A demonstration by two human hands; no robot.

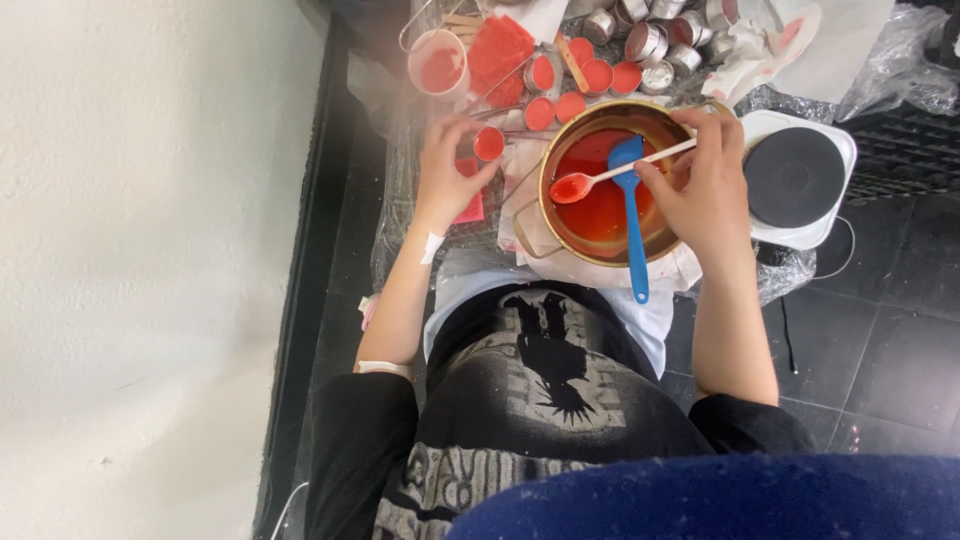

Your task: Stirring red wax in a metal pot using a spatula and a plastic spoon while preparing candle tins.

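Note:
My right hand (706,185) holds a white spoon (620,170) by its handle, over a brass-coloured pot (560,230) of red liquid; the spoon's bowl is full of red. A blue spatula (633,220) leans in the pot, its handle sticking out toward me. My left hand (448,165) grips a small round tin (489,144) filled with red, just left of the pot.
Several small tins, some filled red (570,85) and some shiny and unfilled (650,40), lie behind the pot on plastic sheeting. A white cup (438,62) with red stands at back left. A white hotplate (797,178) sits right of the pot. Dark tiled floor, white wall at left.

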